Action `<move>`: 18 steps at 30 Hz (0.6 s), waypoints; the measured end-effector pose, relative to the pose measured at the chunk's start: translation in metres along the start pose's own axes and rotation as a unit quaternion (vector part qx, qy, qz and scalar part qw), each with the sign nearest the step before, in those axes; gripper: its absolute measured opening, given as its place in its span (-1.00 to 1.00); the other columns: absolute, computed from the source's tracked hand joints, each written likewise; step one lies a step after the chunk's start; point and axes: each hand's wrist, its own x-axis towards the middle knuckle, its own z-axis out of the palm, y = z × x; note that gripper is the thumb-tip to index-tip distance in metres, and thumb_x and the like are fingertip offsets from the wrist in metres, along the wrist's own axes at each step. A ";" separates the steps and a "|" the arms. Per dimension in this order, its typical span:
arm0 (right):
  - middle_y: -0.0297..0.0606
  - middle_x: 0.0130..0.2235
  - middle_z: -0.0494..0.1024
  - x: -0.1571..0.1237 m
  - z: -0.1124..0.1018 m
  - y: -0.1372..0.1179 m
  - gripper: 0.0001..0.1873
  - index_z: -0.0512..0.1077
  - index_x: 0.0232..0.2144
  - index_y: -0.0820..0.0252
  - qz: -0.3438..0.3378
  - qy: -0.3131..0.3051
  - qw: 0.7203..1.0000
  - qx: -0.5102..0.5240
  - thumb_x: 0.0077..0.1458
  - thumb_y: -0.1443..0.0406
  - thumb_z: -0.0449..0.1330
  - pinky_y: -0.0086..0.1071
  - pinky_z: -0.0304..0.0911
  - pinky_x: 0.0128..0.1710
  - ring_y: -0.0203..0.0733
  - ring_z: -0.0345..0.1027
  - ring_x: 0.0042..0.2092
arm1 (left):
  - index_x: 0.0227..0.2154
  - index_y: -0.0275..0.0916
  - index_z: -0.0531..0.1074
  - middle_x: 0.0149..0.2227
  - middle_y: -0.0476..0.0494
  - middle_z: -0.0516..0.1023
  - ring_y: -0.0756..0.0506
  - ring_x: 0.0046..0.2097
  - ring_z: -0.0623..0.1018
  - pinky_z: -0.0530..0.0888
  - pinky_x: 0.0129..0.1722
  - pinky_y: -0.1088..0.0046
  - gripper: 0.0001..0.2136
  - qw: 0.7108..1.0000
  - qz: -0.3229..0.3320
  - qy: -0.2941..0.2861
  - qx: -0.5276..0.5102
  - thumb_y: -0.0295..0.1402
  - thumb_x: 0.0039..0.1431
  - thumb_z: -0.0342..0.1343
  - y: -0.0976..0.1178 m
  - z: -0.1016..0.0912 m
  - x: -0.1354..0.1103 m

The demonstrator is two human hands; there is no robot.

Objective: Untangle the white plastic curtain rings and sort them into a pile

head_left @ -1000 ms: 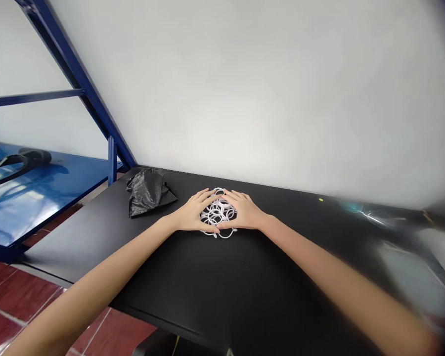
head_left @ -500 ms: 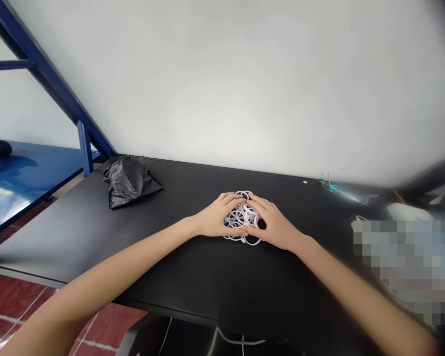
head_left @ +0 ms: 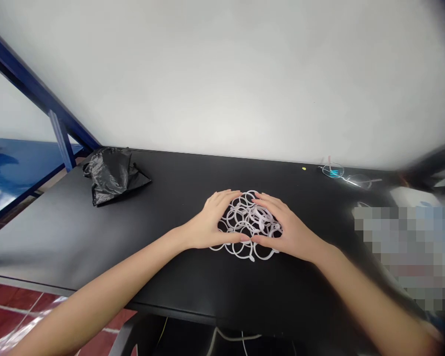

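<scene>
A loose pile of white rings (head_left: 261, 215) lies on the black tabletop (head_left: 193, 287); they have small knobs like curtain rings. My left hand (head_left: 218, 222) curves around the pile's left side, thumb along the near edge and fingers along the far edge. On the right side, my right hand (head_left: 278, 225) mirrors it, with its fingers and thumb apart. Both thumb tips nearly meet in front of the pile, and some rings stick out beneath them. Neither hand is closed around a ring; both touch the pile's edges.
A crumpled black plastic bag (head_left: 111, 173) sits at the back left, near a blue metal frame (head_left: 61, 141). Eyeglasses (head_left: 333, 171) lie at the back right beside a small yellow bit (head_left: 304, 168). A blurred-out item (head_left: 404, 247) occupies the right side. A white wall (head_left: 215, 79) rises behind.
My hands have moved apart sideways, and the ring pile between them is wider and flatter, with more rings showing. The view has shifted slightly.
</scene>
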 end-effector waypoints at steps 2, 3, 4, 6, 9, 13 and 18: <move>-0.14 0.33 0.20 0.000 -0.009 -0.001 -0.26 0.24 0.22 0.01 -0.002 0.035 0.999 0.001 0.04 -0.03 0.29 0.12 0.15 0.25 0.14 0.05 0.34 | 0.25 -0.13 0.10 0.32 -0.28 0.17 -0.32 0.36 0.09 0.01 0.34 -0.09 -0.26 1.000 -0.005 0.006 0.010 0.01 0.08 0.23 0.000 -0.011 -0.003; -0.13 0.30 0.26 0.000 -0.014 -0.001 -0.32 0.29 0.18 0.03 -0.007 0.064 0.998 0.005 0.05 0.00 0.30 0.09 0.18 0.23 0.12 0.14 0.30 | 0.22 -0.13 0.14 0.29 -0.27 0.23 -0.32 0.34 0.15 -0.05 0.34 -0.11 -0.30 1.000 -0.008 0.009 0.024 0.00 0.09 0.24 0.000 -0.016 -0.004; -0.12 0.25 0.35 0.000 -0.019 -0.001 -0.38 0.33 0.14 0.05 -0.014 0.096 0.995 0.011 0.07 0.04 0.30 0.05 0.22 0.21 0.09 0.24 0.25 | 0.19 -0.14 0.18 0.25 -0.26 0.29 -0.31 0.30 0.21 -0.09 0.34 -0.13 -0.35 0.999 -0.009 0.012 0.038 -0.03 0.10 0.24 0.001 -0.021 -0.005; -0.12 0.09 0.51 0.001 -0.026 -0.003 -0.53 0.40 0.05 0.09 -0.035 0.158 0.987 0.020 0.11 0.13 0.29 -0.06 0.33 0.12 0.02 0.41 0.11 | 0.12 -0.15 0.24 0.15 -0.22 0.37 -0.26 0.21 0.32 -0.03 0.33 -0.10 -0.49 0.998 -0.004 0.013 0.053 -0.12 0.15 0.21 0.002 -0.029 -0.006; -0.19 -0.17 0.63 0.001 -0.026 -0.009 -0.75 0.49 -0.12 0.12 -0.090 0.213 0.972 0.024 0.12 0.25 0.28 -0.22 0.45 -0.12 -0.10 0.53 -0.16 | -0.01 -0.18 0.31 0.06 -0.18 0.40 -0.19 0.11 0.38 0.22 0.24 0.08 -0.70 0.999 0.014 -0.006 0.041 -0.33 0.19 0.12 0.004 -0.037 -0.007; -0.28 -0.42 0.59 0.001 -0.009 -0.022 -0.87 0.50 -0.24 0.15 -0.193 0.227 0.953 0.053 0.11 0.36 0.28 -0.33 0.42 -0.37 -0.22 0.46 -0.41 | 0.03 -0.20 0.24 0.02 -0.17 0.36 -0.14 0.01 0.40 0.40 0.06 0.28 -0.54 0.998 0.008 -0.055 0.014 -0.46 0.03 0.14 0.006 -0.040 -0.010; -0.31 -0.47 0.54 0.000 0.009 -0.031 -0.84 0.48 -0.21 0.16 -0.247 0.218 0.942 0.073 0.11 0.38 0.28 -0.29 0.41 -0.41 -0.22 0.43 -0.44 | 0.07 -0.19 0.22 -0.02 -0.15 0.35 -0.15 -0.01 0.39 0.42 0.01 0.29 -0.44 0.994 0.007 -0.104 0.043 -0.53 -0.06 0.11 0.006 -0.033 -0.012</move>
